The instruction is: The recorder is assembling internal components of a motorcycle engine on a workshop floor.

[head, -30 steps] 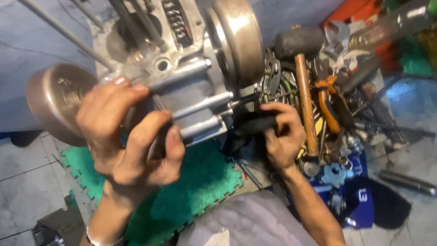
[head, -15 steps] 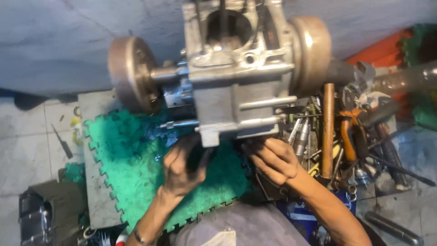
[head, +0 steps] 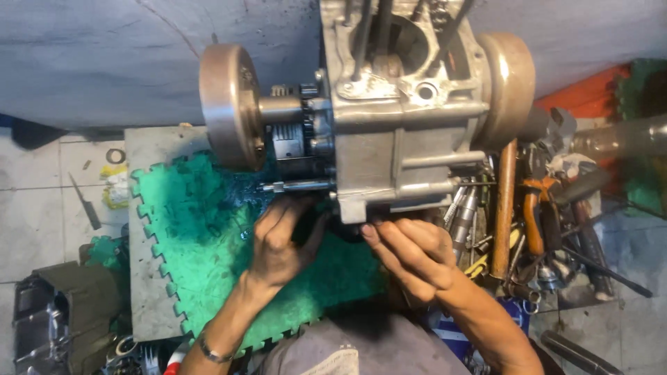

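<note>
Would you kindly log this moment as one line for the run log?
left hand: under engine case, near shaft | right hand: fingertips at case's lower edge | green foam mat below | tool pile right

A single head-worn camera looks steeply down, close over the engine case (head: 396, 132) at twelve o'clock, the green foam mat (head: 201, 229) on the floor toward eight, tools at three.
</note>
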